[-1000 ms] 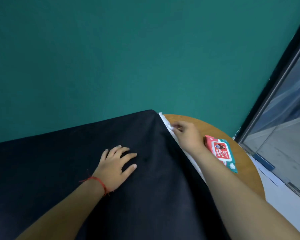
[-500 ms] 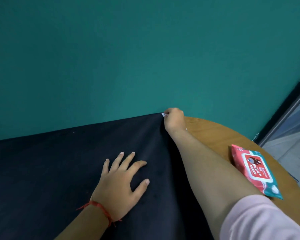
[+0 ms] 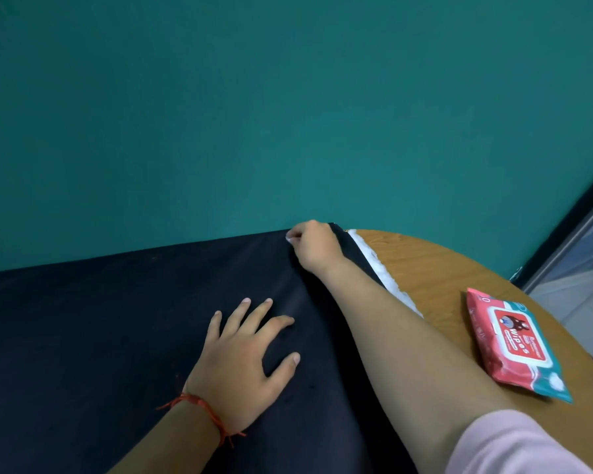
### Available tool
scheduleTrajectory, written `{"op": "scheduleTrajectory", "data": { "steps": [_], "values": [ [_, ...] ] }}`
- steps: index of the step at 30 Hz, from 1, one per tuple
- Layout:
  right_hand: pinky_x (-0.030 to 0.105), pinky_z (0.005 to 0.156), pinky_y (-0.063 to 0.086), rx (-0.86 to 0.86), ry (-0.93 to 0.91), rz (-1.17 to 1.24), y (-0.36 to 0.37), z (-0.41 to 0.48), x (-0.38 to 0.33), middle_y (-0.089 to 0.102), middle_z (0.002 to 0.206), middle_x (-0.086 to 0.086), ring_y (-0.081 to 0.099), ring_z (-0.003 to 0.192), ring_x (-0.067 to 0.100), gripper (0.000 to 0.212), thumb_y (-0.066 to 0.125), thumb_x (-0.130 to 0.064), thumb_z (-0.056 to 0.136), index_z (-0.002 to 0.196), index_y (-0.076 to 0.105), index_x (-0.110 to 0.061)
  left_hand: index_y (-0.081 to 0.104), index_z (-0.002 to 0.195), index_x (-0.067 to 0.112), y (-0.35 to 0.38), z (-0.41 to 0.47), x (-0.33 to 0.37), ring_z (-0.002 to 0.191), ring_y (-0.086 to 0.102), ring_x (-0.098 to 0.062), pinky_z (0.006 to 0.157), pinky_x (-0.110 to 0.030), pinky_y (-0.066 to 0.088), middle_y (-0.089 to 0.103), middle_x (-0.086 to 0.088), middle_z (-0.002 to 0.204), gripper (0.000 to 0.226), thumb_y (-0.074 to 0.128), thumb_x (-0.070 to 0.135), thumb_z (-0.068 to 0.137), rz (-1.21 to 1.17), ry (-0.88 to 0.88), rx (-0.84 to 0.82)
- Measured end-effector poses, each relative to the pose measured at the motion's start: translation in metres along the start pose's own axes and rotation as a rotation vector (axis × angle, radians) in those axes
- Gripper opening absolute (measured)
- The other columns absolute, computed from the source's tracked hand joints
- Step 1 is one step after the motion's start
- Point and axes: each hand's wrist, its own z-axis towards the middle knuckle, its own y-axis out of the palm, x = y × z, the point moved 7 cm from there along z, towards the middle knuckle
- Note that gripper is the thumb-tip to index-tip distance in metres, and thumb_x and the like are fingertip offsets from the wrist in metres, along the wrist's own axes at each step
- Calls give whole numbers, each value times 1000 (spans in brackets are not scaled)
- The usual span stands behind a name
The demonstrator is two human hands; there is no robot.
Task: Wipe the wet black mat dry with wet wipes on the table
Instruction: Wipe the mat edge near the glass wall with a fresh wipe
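The black mat [image 3: 117, 319] covers most of the round wooden table [image 3: 435, 268]. My left hand [image 3: 243, 360] lies flat on the mat with fingers spread, a red string round its wrist. My right hand [image 3: 314, 246] is at the mat's far edge near its right corner, fingers curled round a small white wipe [image 3: 289, 239] that only just shows. A white strip [image 3: 384, 271] runs along the mat's right edge, partly hidden by my right forearm. The red and teal wet wipes pack [image 3: 514, 343] lies on the bare wood to the right.
A teal wall [image 3: 288, 114] stands right behind the table's far edge. At the far right a dark frame and glass door [image 3: 575, 248] run down to a pale floor. The table's rim curves round past the pack.
My right hand has moved from the mat's right edge up to the far corner and then left along the far edge with the wipe. The view has shifted, and the left hand stays flat.
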Motion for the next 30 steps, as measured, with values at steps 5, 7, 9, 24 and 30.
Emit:
{"op": "scheduleTrajectory", "data": {
  "steps": [5, 7, 9, 24, 30],
  "values": [
    [35, 98, 55, -18, -187, -1, 2, -36, -4, 77, 116, -3, 68, 112, 18, 19, 67, -16, 101, 111, 83, -20, 29, 151, 58, -2, 0, 0, 160, -4, -7, 131, -49, -2, 14, 24, 171, 59, 27, 79, 95, -13, -4, -2],
    [35, 96, 55, 16, -166, -46, -3, -40, 15, 75, 115, 1, 68, 112, 22, 17, 68, -22, 102, 109, 84, -22, 31, 151, 57, -3, 0, 0, 160, -2, -8, 131, -49, -1, 16, 24, 171, 60, 28, 79, 95, -24, -5, 3],
    [31, 103, 50, 65, -89, -103, -13, -39, 41, 73, 118, 1, 64, 125, 25, 17, 68, -31, 102, 109, 83, -29, 30, 151, 58, -2, 0, -1, 160, -3, -7, 131, -48, -2, 15, 24, 171, 60, 27, 79, 95, -19, -5, 0],
    [25, 86, 48, -20, -145, -78, -14, -50, 0, 74, 111, -2, 68, 105, 20, 18, 69, -23, 102, 110, 83, -26, 31, 150, 57, -2, 1, 0, 160, -2, -8, 131, -48, -2, 16, 23, 171, 58, 28, 78, 96, -9, -9, 2],
    [27, 87, 54, -68, -256, -79, -27, -119, 16, 67, 100, -12, 67, 95, 11, 19, 71, -20, 99, 108, 84, -31, 32, 152, 55, -2, 1, 0, 161, 1, -11, 130, -48, -2, 18, 21, 171, 61, 27, 79, 95, -17, -5, -7]
  ]
}}
